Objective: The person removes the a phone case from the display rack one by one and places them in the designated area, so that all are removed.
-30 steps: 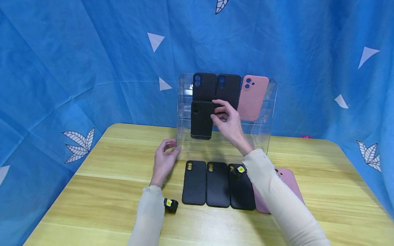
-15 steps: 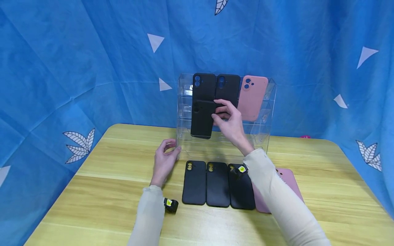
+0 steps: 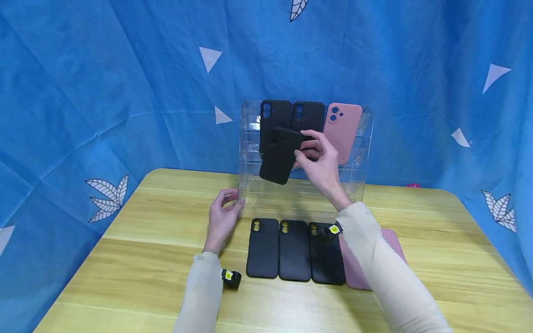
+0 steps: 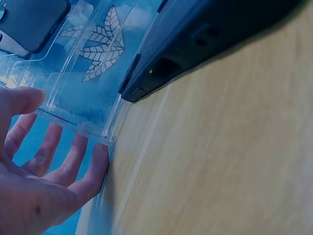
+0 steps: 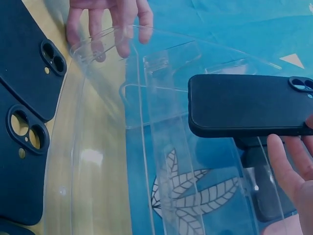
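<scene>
Near the middle of the head view, my right hand pinches a black phone case by its right edge, thumb in front. The case leans to the right in front of a clear tiered display stand, overlapping a black case in its upper tier. Beside that one stand a second black case and a pink case. My left hand grips the stand's lower left side; in the left wrist view its thumb lies at the near edge, with the other fingers curled along the outer side.
A row of phone cases lies on the wooden table before the stand: a left black one, a middle black one, a right black one and a mauve one partly under the right sleeve. A blue curtain hangs behind.
The held black case has gone from nearly upright at the stand's lower left to tilted, shifted up and right with my right hand. My left hand stays in place.
</scene>
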### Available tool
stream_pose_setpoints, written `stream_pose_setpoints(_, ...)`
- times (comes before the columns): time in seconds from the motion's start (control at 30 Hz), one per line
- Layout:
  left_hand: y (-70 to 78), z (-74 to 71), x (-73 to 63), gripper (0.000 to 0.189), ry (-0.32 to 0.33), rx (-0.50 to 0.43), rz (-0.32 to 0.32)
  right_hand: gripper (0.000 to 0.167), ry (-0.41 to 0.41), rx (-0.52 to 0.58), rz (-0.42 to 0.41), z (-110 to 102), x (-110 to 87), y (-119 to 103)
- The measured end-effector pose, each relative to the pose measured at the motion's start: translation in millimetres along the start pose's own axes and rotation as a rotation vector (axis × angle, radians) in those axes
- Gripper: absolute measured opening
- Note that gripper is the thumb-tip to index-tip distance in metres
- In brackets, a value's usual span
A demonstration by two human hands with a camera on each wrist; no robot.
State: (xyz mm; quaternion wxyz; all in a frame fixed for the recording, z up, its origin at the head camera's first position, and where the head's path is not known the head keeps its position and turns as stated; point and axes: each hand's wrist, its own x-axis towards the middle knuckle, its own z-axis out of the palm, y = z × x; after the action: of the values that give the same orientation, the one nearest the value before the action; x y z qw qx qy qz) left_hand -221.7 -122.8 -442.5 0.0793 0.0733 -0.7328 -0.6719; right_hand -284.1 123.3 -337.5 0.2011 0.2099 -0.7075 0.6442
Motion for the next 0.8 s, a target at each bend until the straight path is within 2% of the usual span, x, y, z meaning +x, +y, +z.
stream_pose_setpoints(0.27, 1.9, 0.3, -2.4, 0.03, -0.002, -0.005, 0.029, 0.048, 0.033, 0.015, -0.002, -9.7, -3.8, -4.2)
stream_pose_setpoints(0.8, 2.9, 0.7, -3.1, 0.034, -0.007, 0.002, 0.012, 0.047, 0.057, -0.031, 0.019, -41.6, -26.1, -5.8)
